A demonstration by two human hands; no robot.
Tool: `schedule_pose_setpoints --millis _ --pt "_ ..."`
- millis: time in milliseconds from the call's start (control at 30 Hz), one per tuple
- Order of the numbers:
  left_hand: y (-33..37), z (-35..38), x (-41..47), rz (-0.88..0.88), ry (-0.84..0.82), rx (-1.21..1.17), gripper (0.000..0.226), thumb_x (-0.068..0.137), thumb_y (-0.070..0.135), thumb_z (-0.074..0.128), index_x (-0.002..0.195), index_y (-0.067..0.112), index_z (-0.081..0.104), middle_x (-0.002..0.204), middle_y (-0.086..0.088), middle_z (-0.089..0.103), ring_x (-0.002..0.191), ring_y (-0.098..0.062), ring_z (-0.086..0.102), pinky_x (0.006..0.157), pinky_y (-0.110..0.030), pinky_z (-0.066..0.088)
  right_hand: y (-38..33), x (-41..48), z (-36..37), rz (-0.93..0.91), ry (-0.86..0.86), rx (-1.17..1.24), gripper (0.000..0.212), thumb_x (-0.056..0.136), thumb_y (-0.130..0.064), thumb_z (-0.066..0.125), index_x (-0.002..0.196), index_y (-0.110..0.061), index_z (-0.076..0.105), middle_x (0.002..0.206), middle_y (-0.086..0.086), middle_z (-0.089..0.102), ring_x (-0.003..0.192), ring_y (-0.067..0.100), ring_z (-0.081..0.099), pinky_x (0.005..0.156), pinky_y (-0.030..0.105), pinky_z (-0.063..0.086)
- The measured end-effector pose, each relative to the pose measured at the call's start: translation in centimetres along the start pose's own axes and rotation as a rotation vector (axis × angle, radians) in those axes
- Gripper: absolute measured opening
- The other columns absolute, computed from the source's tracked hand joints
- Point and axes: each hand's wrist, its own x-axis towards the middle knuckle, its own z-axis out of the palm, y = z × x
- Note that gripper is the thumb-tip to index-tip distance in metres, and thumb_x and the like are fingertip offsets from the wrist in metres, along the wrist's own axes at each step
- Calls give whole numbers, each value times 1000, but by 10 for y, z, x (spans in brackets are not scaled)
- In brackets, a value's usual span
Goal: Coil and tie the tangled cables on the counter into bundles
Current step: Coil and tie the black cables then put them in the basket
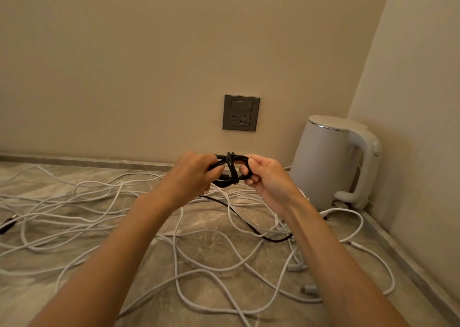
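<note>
A small coil of black cable (230,168) hangs in the air above the counter, with a wrap of the same cable across its middle. My left hand (193,172) grips the coil's left end and my right hand (265,177) grips its right end. A loose black strand (245,221) trails from below my hands down across the counter to the right. Several white cables (104,207) lie tangled over the marbled counter (214,239), some ending in grey plugs (295,267).
A white electric kettle (331,162) stands in the back right corner by the wall. A grey wall socket (241,112) sits above the counter's back edge. A dark plug end (8,223) lies at the far left.
</note>
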Motion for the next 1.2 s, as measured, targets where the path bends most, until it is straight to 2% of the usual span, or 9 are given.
schedule_pose_setpoints --millis 100,233,333,533,767,833,933,1067,1200 --pt "2 5 -1 -16 -74 -38 33 98 18 41 71 5 55 54 -6 60 39 -11 54 43 -18 45 -1 1 -2 -21 2 8 35 102 -6 31 116 20 49 59 -4 46 50 5 33 48 13 35" --pt "2 4 -3 12 -24 -172 40 97 16 43 61 2 52 48 -8 62 37 -10 56 43 -13 43 -1 0 -4 -50 -14 85 31 102 -9 32 102 1 61 58 -5 46 52 4 34 50 14 36" --pt "0 2 -3 -20 -6 -261 32 96 19 46 70 4 58 52 -5 62 37 -10 58 45 -17 43 -1 0 -4 -36 -11 115 28 101 -8 35 104 -1 62 63 -2 53 52 4 38 51 15 39" --pt "0 0 -1 -65 41 -208 25 96 20 47 73 19 57 56 -1 57 39 -5 54 45 -23 47 -4 -3 0 -67 63 -235 20 98 -9 46 108 -14 62 78 3 66 62 9 50 54 18 41" --pt "2 7 -1 11 88 -45 26 96 18 47 81 4 63 52 10 45 45 -4 48 45 -16 41 -3 -4 5 -160 174 -372 16 94 -6 52 90 -11 66 67 -1 63 48 -8 53 49 5 37" --pt "3 6 0 -47 63 -137 25 97 18 44 85 5 63 57 2 53 47 -8 53 46 -16 46 -2 -3 6 -131 201 -310 16 95 -7 52 93 -10 67 67 -2 64 47 -8 52 47 6 36" --pt "6 1 0 -213 30 -424 32 101 23 32 99 5 59 80 -18 64 59 -23 62 64 -37 55 -1 -5 10 -93 208 -257 15 95 -9 52 98 -13 66 71 -3 66 47 -8 52 47 9 38" --pt "12 -10 -5 -379 -5 -798 26 101 14 31 106 8 57 91 -16 64 74 -22 63 63 -27 57 -7 -8 12 -93 199 -259 15 96 -6 50 98 -16 62 73 -2 65 45 -7 53 47 11 41" --pt "8 -20 -14 -424 -2 -811 12 93 10 50 100 5 59 91 -13 66 74 -15 65 57 -19 53 -9 -12 22 -88 156 -324 15 95 -4 51 98 -15 61 72 0 62 44 1 50 46 13 44"
